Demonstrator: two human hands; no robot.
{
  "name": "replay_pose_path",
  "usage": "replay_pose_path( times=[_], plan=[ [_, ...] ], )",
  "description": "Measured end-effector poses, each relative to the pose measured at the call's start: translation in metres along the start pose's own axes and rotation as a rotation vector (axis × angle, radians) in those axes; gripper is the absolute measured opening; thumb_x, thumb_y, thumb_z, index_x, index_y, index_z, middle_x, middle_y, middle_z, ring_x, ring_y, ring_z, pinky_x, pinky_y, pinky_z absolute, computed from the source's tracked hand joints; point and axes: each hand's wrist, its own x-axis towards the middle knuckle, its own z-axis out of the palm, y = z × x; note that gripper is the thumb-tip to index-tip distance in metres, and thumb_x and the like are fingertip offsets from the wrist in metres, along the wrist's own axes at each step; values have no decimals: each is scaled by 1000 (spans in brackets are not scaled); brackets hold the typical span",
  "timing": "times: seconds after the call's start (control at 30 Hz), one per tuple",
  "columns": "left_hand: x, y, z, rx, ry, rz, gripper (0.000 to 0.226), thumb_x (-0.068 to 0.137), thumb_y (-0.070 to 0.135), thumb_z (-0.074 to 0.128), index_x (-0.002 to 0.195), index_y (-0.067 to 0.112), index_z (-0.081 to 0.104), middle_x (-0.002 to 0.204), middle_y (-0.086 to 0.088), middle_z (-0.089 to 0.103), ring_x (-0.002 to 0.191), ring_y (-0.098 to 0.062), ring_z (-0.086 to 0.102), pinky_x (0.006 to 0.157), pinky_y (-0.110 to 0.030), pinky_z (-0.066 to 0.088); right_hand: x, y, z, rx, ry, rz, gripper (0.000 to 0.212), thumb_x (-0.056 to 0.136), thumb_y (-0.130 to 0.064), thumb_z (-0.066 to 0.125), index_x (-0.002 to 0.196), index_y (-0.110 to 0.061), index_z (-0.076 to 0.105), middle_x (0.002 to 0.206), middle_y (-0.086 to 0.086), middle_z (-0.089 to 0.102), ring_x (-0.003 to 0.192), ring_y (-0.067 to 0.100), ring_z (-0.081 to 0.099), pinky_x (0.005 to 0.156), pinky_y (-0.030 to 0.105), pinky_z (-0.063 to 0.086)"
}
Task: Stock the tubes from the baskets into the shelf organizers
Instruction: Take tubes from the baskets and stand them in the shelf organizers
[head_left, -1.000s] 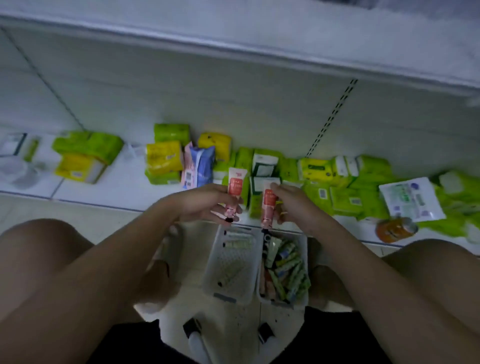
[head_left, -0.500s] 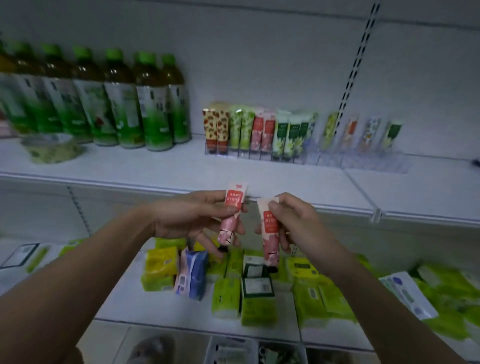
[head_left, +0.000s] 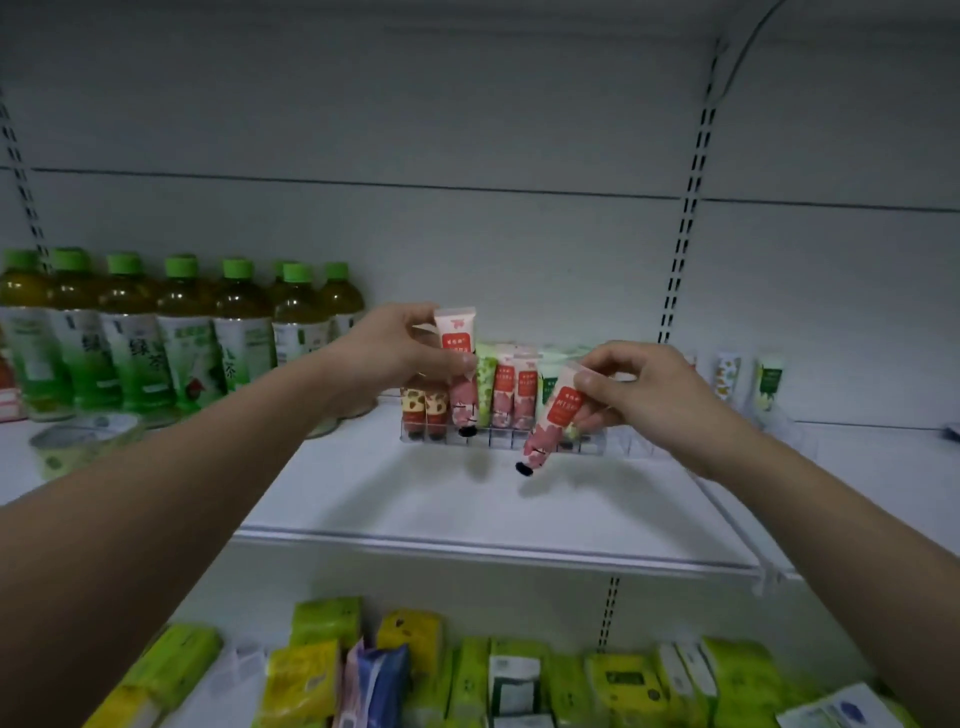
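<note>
My left hand (head_left: 397, 351) pinches a pink and red tube (head_left: 458, 364), held upright with its black cap down, just in front of the clear shelf organizer (head_left: 498, 439). My right hand (head_left: 636, 389) grips a second pink and red tube (head_left: 553, 421), tilted with its cap pointing down-left over the organizer's front edge. Several tubes (head_left: 506, 387) stand in the organizer's slots, brown, green and pink ones. A further organizer (head_left: 748, 384) to the right holds a few tubes. The baskets are out of view.
Green tea bottles (head_left: 182, 332) line the shelf's left side, with a small cup (head_left: 78, 441) in front. The white shelf (head_left: 467, 499) has bare surface ahead of the organizer. Green and yellow packets (head_left: 467, 675) fill the lower shelf.
Both hands rose from the baskets on the floor to the upper shelf, each carrying its tube. The tubes now hang at the organizer; the right one has tilted.
</note>
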Motion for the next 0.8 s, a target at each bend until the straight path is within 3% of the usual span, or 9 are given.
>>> replay_pose_path(
  times=[0.13, 0.3, 0.4, 0.8],
  plan=[
    [27, 5, 1, 111, 16, -2, 19, 86, 11, 67, 103, 2, 64, 93, -13, 73, 76, -18, 73, 65, -24, 59, 32, -7, -6, -109, 25, -17, 6, 92, -5, 65, 92, -6, 70, 95, 10, 72, 73, 21, 74, 73, 30, 62],
    [57, 2, -1, 197, 3, 28, 19, 85, 7, 68, 104, 6, 65, 94, -12, 73, 78, -19, 73, 66, -25, 59, 70, -10, -5, -332, 72, -54, 5, 90, -9, 68, 92, -11, 71, 84, 6, 73, 68, 13, 73, 76, 37, 62],
    [73, -1, -2, 271, 7, 26, 15, 87, 13, 67, 100, 6, 68, 90, -8, 74, 78, -15, 73, 66, -22, 58, 88, -10, 5, -493, 58, -108, 5, 91, -13, 67, 90, -16, 71, 82, -1, 72, 69, 10, 72, 72, 30, 61],
    [106, -17, -2, 336, 38, 40, 15, 87, 14, 67, 100, 7, 71, 89, -6, 75, 79, -14, 73, 71, -25, 60, 122, 26, 42, -877, 49, -206, 9, 90, -8, 67, 92, -7, 76, 94, 9, 73, 80, 20, 68, 79, 33, 57]
  ],
)
